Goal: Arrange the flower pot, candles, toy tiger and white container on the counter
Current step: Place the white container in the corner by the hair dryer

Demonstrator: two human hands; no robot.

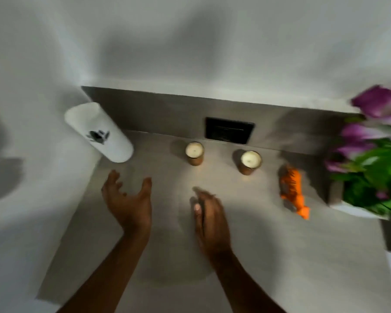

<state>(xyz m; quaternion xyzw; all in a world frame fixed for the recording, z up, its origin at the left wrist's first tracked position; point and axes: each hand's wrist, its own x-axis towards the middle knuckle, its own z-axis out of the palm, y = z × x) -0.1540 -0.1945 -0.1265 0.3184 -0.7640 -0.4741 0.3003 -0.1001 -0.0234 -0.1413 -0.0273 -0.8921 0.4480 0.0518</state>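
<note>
**Both hands empty over the open front of the counter**

The matte grey counter (pixel 280 256) has its broad front half bare; its left edge runs diagonally beside a white wall, and a low grey upstand with a black rectangular socket plate (pixel 229 130) closes the back. Everything stands along that back strip.

The tall white cylindrical container (pixel 99 132), smooth with a small black mark on its side, sits in the far left corner. Two short copper-toned jar candles follow — the left candle (pixel 195 153) and the right candle (pixel 250 162) — each with pale wax on top, well apart. Further right lies the orange toy tiger (pixel 292 192), blurred, its stripes hard to make out. At the right edge the flower pot (pixel 357 210), white and boxy, holds green leaves and purple blooms; it is cut off by the frame.

The left hand (pixel 128 199) hovers with fingers spread and curled, gripping nothing. The right hand (pixel 209 219) — edge-on, fingers loosely straight — is also empty.
</note>
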